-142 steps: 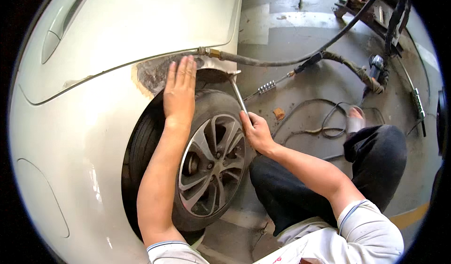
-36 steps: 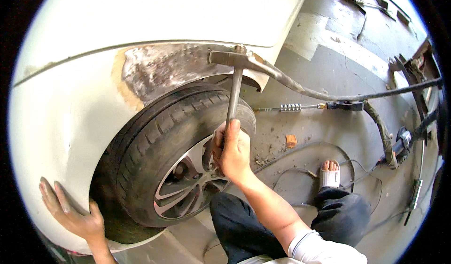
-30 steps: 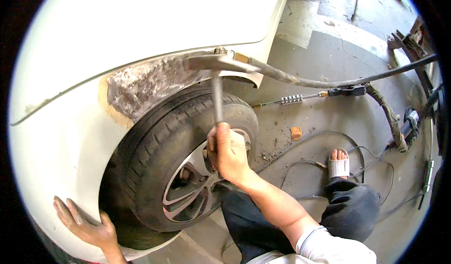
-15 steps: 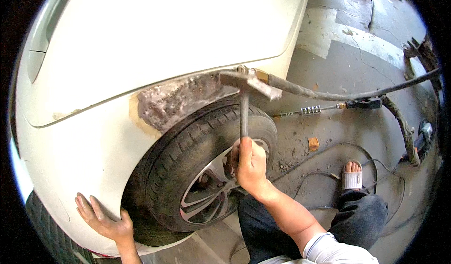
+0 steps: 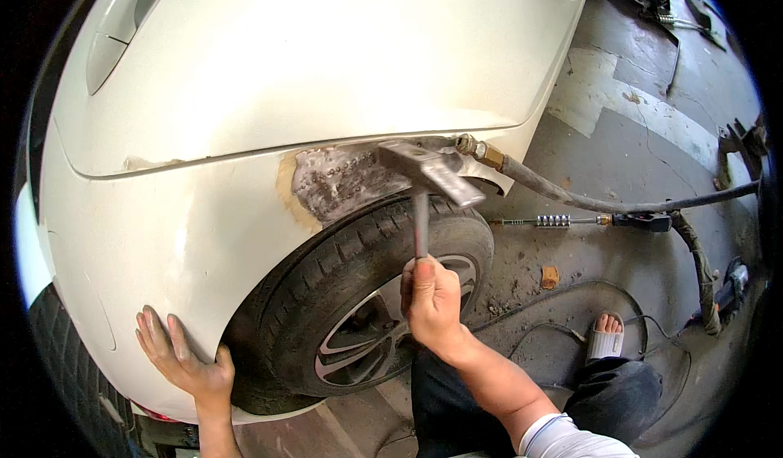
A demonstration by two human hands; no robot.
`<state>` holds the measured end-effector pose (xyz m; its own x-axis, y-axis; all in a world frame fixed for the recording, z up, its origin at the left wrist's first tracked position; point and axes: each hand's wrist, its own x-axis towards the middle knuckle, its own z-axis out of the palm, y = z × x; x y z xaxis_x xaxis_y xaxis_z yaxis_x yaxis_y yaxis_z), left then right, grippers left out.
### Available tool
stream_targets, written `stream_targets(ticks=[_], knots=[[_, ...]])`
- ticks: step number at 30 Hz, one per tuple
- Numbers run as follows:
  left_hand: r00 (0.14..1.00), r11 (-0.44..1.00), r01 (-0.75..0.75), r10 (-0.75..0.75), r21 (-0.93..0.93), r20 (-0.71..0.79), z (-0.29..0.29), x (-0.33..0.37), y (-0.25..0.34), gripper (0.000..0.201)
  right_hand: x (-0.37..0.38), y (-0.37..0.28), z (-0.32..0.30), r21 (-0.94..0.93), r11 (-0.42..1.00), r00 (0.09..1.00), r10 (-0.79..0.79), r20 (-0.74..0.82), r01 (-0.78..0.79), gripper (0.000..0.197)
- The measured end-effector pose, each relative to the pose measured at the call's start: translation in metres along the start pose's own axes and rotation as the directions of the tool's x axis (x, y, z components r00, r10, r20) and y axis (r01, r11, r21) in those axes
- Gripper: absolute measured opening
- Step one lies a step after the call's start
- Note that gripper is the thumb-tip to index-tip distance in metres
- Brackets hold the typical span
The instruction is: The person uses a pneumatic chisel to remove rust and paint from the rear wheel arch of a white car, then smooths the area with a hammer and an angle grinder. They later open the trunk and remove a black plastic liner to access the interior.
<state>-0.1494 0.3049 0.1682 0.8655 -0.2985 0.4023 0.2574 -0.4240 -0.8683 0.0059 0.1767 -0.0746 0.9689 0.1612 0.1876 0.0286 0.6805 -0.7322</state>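
Observation:
My right hand [image 5: 436, 303] is closed round the handle of a hammer [image 5: 421, 230], held upright in front of the wheel. The hammer's head, partly blurred, overlaps the right end of a scraped bare-metal patch [image 5: 330, 187] above the wheel arch; I cannot tell whether it touches the metal. My left hand [image 5: 192, 368] lies with fingers spread on the white car panel [image 5: 188, 246], its thumb at the wheel arch edge. Between my hands is the car wheel with its black tire [image 5: 302, 299].
A thick cable [image 5: 587, 199] with a brass-coloured connector [image 5: 491, 155] runs from beside the patch to the right. On the grey floor lie a rod tool with a spring [image 5: 555, 221], thin cords [image 5: 563, 287] and an orange-brown scrap [image 5: 550, 276]. My sandalled foot [image 5: 606, 336] is at the right.
The view has shifted, so the car sits lower and further right in the picture. The hammer is still by the patch's right end, and my left hand stays on the panel.

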Motion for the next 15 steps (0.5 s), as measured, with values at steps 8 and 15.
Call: stream_targets(ticks=[8, 15], knots=[[1.0, 1.0, 0.007, -0.007, 0.017, -0.01, 0.001, -0.003, -0.001, 0.06, 0.004, 0.007, 0.003, -0.022, 0.999, 0.999, -0.044, -0.018, 0.044, 0.05], [1.0, 1.0, 0.019, -0.019, 0.001, -0.013, 0.004, -0.006, -0.003, 0.058, -0.003, 0.01, 0.013, -0.05, 0.994, 0.995, -0.096, 0.033, 0.098, 0.05]])
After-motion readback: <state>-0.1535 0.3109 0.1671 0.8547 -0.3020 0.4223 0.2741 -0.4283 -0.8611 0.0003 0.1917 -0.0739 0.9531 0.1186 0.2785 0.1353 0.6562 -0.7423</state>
